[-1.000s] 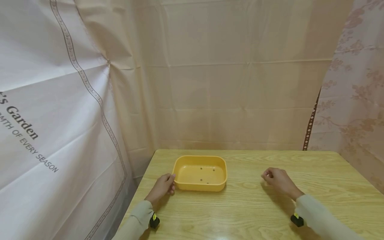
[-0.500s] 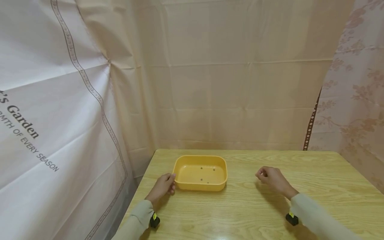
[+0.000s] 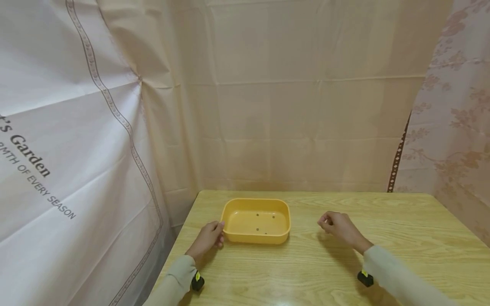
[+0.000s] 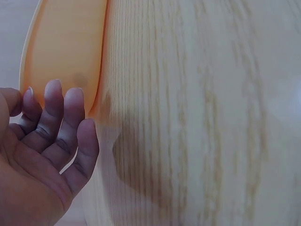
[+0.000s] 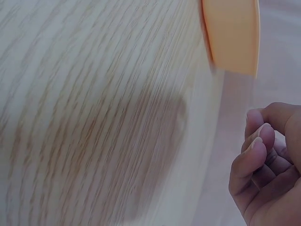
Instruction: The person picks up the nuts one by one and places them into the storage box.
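A yellow plastic basin with rounded corners sits on the wooden table. Several small dark ring-like spots show on its floor; whether they are loose pieces or holes I cannot tell. My left hand holds the basin's left end, thumb at the rim and fingers curled against the outer wall, as the left wrist view also shows. To the right of the basin, apart from it, my right hand hovers over the table with thumb and forefinger brought together and the other fingers curled. Nothing shows between those fingertips; anything tiny there is hidden.
The wood-grain table reaches back to a beige hanging cloth. A white printed cloth hangs along the left side, a floral one on the right. Each wrist carries a small black device.
My right hand has moved left across the table, closer to the basin, its fingers still drawn together. The left hand and the basin have stayed in place.
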{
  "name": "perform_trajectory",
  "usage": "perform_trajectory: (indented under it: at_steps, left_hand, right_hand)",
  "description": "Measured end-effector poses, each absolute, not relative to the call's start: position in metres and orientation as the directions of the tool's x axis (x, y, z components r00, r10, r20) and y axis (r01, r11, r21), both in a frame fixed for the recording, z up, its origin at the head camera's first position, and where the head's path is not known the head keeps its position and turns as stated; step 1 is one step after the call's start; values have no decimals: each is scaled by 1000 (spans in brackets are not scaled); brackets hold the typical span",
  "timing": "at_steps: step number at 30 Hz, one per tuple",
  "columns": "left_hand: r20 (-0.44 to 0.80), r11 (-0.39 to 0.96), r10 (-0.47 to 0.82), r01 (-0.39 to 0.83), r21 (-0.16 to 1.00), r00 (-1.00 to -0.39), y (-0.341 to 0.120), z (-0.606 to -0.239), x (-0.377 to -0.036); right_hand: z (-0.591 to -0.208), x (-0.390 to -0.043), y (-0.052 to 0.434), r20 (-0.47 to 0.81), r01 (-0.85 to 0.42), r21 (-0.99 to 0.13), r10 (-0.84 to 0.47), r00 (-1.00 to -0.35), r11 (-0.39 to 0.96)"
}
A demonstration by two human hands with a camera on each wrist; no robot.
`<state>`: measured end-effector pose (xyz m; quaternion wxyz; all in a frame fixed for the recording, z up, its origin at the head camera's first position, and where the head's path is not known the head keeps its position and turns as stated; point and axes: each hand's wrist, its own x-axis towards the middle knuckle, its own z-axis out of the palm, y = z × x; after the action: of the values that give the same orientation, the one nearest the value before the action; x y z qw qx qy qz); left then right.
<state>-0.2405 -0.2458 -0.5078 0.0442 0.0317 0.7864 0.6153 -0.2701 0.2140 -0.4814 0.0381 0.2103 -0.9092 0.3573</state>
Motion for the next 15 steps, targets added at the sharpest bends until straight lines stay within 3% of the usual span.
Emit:
perform_trajectory:
  at_steps: [15]
  left_hand:
    - [-37,269,92,-11,963,-995,-245,-506,-240]
  right_hand:
    - [-480,-276,192,227,-437,-640,-388,-893,632]
